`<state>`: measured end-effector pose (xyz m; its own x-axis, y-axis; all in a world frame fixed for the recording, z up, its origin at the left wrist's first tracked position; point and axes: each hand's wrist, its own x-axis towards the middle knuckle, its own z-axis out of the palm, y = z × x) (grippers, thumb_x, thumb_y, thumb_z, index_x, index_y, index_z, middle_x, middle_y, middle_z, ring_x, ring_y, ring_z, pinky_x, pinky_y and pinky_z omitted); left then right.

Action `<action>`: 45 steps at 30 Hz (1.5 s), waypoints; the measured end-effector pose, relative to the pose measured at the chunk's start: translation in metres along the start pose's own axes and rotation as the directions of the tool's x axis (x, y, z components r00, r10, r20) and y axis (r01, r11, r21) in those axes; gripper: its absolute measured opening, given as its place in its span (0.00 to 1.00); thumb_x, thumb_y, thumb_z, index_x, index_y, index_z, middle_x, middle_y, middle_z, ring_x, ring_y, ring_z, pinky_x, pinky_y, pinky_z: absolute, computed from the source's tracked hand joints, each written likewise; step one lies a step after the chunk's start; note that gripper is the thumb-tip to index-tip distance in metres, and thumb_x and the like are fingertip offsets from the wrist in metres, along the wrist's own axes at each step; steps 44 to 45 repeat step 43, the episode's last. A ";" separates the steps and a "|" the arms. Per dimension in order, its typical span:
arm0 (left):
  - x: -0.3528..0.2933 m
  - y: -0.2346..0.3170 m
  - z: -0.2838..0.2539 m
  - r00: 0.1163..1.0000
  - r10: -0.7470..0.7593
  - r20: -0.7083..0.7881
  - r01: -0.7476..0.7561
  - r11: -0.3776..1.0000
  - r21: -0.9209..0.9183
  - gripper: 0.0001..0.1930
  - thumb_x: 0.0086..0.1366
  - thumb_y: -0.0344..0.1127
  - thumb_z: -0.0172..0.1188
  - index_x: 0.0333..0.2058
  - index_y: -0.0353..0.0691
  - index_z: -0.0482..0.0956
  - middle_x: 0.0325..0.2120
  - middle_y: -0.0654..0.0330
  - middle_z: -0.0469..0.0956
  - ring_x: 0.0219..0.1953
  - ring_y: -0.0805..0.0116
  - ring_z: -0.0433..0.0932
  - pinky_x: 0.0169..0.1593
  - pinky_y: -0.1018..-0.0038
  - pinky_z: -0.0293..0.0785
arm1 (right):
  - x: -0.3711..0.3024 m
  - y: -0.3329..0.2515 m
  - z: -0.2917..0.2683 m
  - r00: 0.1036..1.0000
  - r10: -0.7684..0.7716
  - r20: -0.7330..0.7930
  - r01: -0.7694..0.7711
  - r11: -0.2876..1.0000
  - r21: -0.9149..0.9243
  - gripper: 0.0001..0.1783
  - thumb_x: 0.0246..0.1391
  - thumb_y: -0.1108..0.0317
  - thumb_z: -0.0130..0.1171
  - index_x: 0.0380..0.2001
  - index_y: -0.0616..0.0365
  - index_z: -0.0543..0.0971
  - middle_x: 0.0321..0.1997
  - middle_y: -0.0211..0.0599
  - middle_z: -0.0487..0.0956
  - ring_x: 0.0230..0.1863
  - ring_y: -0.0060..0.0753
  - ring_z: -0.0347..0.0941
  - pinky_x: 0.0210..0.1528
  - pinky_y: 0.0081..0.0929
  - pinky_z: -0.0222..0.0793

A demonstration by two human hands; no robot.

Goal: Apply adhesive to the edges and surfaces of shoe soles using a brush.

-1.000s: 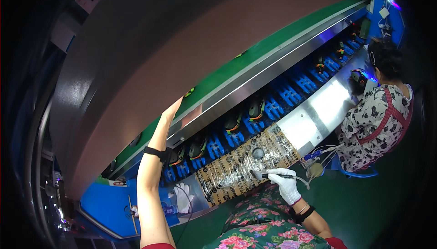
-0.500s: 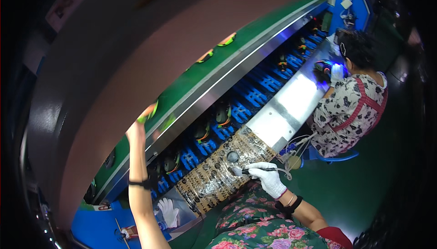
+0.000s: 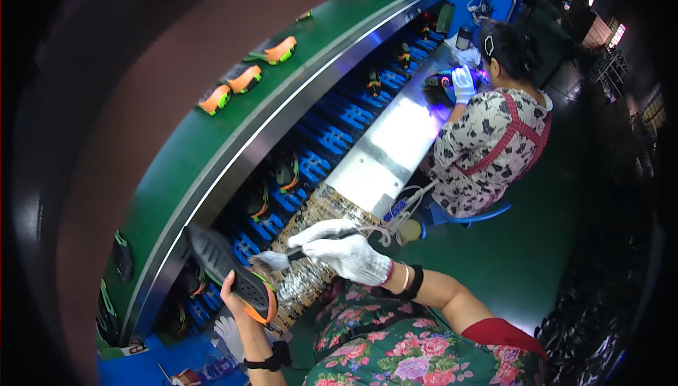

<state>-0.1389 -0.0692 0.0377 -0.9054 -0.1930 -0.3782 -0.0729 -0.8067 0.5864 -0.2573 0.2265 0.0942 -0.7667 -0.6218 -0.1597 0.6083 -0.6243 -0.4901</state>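
My bare left hand (image 3: 236, 303) grips a shoe sole (image 3: 229, 269) near its heel end, above the near end of the bench. The sole is long and black, with an orange and green edge at the heel and small hollows in its surface. In my white-gloved right hand (image 3: 346, 255) is a brush (image 3: 274, 261) with a dark handle and pale bristles; a pale tube runs off behind it. The bristles are close beside the sole, and whether they touch it I cannot tell. Below both hands lies the bench's brown, tape-covered sheet (image 3: 332, 206).
Orange and green soles (image 3: 244, 79) lie on the raised green belt (image 3: 169, 146). Under it, a row of blue holders (image 3: 314, 167) carries dark shoe parts. A co-worker (image 3: 494, 132) sits to the right by the metal bench (image 3: 378, 163). A loose white glove (image 3: 229, 336) lies near my left forearm.
My left hand has come down from the raised belt, bringing a sole over the bench. My right hand has moved left with the brush toward it. The whole view has shifted.
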 end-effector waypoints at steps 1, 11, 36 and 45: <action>-0.007 -0.014 -0.004 0.986 -0.007 -0.164 0.012 0.999 0.030 0.19 0.62 0.39 0.57 0.44 0.29 0.80 0.38 0.46 0.85 0.38 0.52 0.86 0.47 0.62 0.83 | 0.002 0.001 0.010 0.998 -0.041 0.042 0.043 0.997 -0.066 0.12 0.59 0.79 0.61 0.45 0.66 0.85 0.51 0.46 0.85 0.51 0.31 0.81 0.53 0.26 0.78; -0.045 -0.091 0.028 0.999 0.028 0.042 -0.017 0.971 -0.240 0.45 0.68 0.75 0.45 0.69 0.44 0.65 0.66 0.54 0.70 0.66 0.51 0.70 0.70 0.51 0.63 | 0.003 0.031 0.039 0.897 -0.280 0.343 0.425 0.760 -0.491 0.10 0.51 0.77 0.71 0.39 0.64 0.85 0.44 0.41 0.86 0.46 0.31 0.84 0.52 0.31 0.80; -0.074 -0.118 0.011 0.982 0.156 -0.110 -0.165 0.983 -0.080 0.50 0.65 0.83 0.28 0.71 0.50 0.62 0.66 0.61 0.69 0.67 0.57 0.67 0.71 0.56 0.62 | -0.012 0.067 0.031 0.632 -0.255 0.732 0.750 -0.038 -0.660 0.22 0.53 0.71 0.66 0.54 0.58 0.83 0.58 0.44 0.82 0.54 0.46 0.79 0.54 0.39 0.75; -0.079 -0.103 -0.008 0.991 0.126 -0.046 -0.115 0.975 0.191 0.53 0.64 0.84 0.27 0.68 0.43 0.65 0.60 0.56 0.74 0.61 0.57 0.73 0.67 0.58 0.67 | -0.007 0.085 0.043 0.636 -0.371 0.676 0.768 0.217 -0.603 0.17 0.48 0.75 0.70 0.44 0.54 0.87 0.45 0.41 0.87 0.44 0.45 0.84 0.47 0.37 0.78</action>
